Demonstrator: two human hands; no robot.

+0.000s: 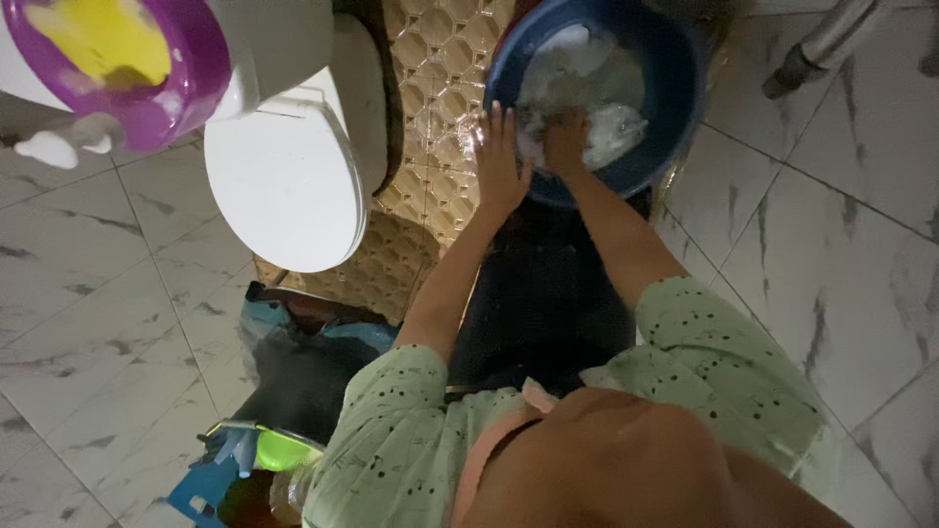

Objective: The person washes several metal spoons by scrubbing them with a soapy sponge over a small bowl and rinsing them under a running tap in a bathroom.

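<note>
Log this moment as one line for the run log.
left hand: flat on blue basin rim | right hand: in basin, gripping wet white cloth | beside: white toilet

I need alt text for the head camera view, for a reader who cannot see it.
Seen from above, a person's right hand presses into wet white cloth in a blue basin, while the left hand rests open on its rim. A white toilet stands beside it on the marble tile floor.
</note>
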